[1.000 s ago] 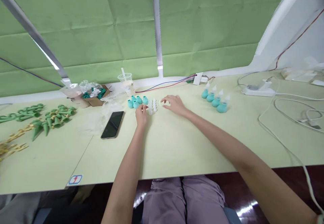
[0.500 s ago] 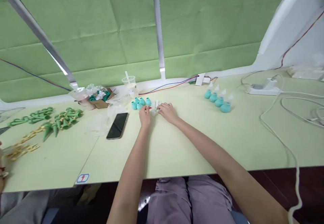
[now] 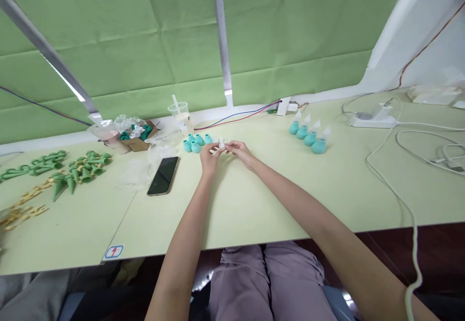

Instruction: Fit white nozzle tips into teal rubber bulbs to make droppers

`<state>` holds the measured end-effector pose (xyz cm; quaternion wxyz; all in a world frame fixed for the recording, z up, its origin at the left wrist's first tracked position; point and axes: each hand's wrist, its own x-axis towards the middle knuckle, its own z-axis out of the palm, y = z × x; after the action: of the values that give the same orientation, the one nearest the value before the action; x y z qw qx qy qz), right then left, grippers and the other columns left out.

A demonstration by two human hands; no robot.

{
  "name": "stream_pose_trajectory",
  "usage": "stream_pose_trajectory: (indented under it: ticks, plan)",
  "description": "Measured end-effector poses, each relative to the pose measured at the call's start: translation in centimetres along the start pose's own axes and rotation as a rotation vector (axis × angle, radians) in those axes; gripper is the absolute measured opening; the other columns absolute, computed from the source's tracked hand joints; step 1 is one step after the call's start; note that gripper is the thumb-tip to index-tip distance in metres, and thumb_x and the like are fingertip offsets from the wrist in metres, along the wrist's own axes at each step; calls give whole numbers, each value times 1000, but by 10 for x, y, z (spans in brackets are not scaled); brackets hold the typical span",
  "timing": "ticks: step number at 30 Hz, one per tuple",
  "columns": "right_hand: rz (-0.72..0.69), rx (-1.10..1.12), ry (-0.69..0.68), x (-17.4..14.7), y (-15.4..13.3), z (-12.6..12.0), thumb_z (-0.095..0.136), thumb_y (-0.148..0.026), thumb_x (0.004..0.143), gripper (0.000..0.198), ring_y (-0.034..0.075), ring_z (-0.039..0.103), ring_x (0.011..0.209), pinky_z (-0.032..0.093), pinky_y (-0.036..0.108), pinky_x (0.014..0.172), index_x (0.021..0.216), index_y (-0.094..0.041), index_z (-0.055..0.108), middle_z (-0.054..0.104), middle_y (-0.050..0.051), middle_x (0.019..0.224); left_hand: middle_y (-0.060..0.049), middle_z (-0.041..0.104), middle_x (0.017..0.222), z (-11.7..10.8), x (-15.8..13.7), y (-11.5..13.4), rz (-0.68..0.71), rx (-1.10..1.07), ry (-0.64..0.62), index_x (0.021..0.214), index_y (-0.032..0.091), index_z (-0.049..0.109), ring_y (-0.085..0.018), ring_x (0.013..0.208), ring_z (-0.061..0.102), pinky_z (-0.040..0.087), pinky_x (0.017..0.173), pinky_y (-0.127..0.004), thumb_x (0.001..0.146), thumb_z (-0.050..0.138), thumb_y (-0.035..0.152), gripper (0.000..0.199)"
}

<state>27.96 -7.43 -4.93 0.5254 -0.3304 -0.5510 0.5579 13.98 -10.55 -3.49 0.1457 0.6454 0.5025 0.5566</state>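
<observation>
My left hand [image 3: 209, 158] and my right hand [image 3: 240, 150] meet over the middle of the table, fingertips pinched on a small white plastic piece [image 3: 222, 145]. Its exact shape is partly covered by the fingers. Just behind the hands, more small white pieces [image 3: 221, 139] show, mostly hidden. To the left of my left hand stands a cluster of several small teal pots [image 3: 195, 147] with open tops. Over to the right is a slanting row of several teal pots [image 3: 310, 138], each with a whitish, translucent flame-shaped tip on top.
A black phone [image 3: 163, 175] lies left of my arms, beside crumpled clear plastic bags [image 3: 138, 170]. Behind stand a drink cup [image 3: 182, 120] and a cardboard box [image 3: 140, 142]. Green cone-shaped pieces [image 3: 83, 168] spread at far left. A power strip [image 3: 374, 120] with white cables sits right.
My hands have come together, and both now pinch the small white piece, where before they reached down to the white pieces on the table. The view has shifted slightly.
</observation>
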Motion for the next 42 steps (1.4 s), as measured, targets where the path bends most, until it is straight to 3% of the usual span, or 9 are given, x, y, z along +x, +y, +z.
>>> stream_pose_trajectory:
  ticks: [4, 7, 10, 13, 17, 26, 30, 35, 42]
  plan:
    - [-105, -203, 9, -1, 2, 5, 66, -40, 70, 23, 14, 58, 74, 41, 26, 67, 80, -19, 66, 68, 2, 87, -5, 67, 88, -2, 3, -1, -66, -40, 63, 84, 18, 67, -15, 76, 58, 40, 66, -27, 68, 69, 38, 26]
    - [-254, -580, 231, -3, 2, 5, 56, -27, 80, 13, 16, 55, 81, 40, 30, 77, 85, -22, 67, 66, 3, 96, -5, 68, 90, -4, 6, -4, -123, -75, 170, 87, 17, 65, -17, 81, 61, 42, 71, -28, 67, 69, 38, 29]
    - [-316, -953, 407, -3, 1, 3, 49, -16, 83, 20, 20, 50, 96, 35, 34, 83, 88, -25, 67, 62, 4, 101, -4, 68, 83, -7, 8, -5, -175, -125, 234, 87, 17, 63, -16, 76, 62, 44, 72, -28, 67, 69, 37, 29]
    - [-285, -1186, 362, 4, 4, 2, 54, -18, 82, 16, 23, 44, 104, 31, 37, 83, 90, -25, 67, 58, 6, 108, -3, 68, 79, -8, 7, -5, -169, -107, 230, 84, 17, 62, -14, 72, 62, 44, 72, -28, 66, 71, 33, 26]
    - [-265, -1295, 324, 17, 10, 5, 59, -26, 81, 11, 24, 42, 105, 28, 38, 82, 88, -24, 68, 55, 8, 110, -3, 68, 78, -8, 4, -4, -127, -34, 173, 82, 18, 63, -14, 70, 61, 44, 74, -30, 65, 72, 29, 22]
    - [-294, -1278, 344, 20, 8, 7, 59, -26, 82, 11, 23, 43, 103, 28, 37, 83, 80, -23, 69, 58, 7, 107, -2, 68, 80, -6, 2, -4, -71, 51, 82, 83, 19, 63, -15, 73, 60, 43, 74, -30, 67, 70, 30, 21]
    - [-363, -1037, 415, 9, -1, 7, 55, -29, 84, 15, 21, 49, 97, 33, 34, 82, 90, -24, 68, 62, 6, 99, -2, 67, 81, -4, 1, -3, -29, 79, 39, 81, 19, 64, -14, 72, 59, 42, 72, -28, 68, 69, 30, 18]
    - [-318, -591, 276, -27, -12, -8, 57, -35, 80, 18, 17, 57, 76, 41, 29, 70, 87, -22, 68, 68, 3, 89, -1, 67, 78, 2, -3, 1, 53, 126, -63, 83, 20, 65, -15, 70, 56, 42, 70, -29, 69, 68, 30, 18]
    - [-218, -452, 256, -49, -19, -21, 63, -37, 73, 17, 17, 58, 75, 41, 28, 68, 79, -23, 70, 70, 2, 86, -2, 67, 77, 11, -13, 11, 187, 210, -212, 82, 21, 66, -17, 71, 53, 42, 70, -29, 68, 69, 23, 14]
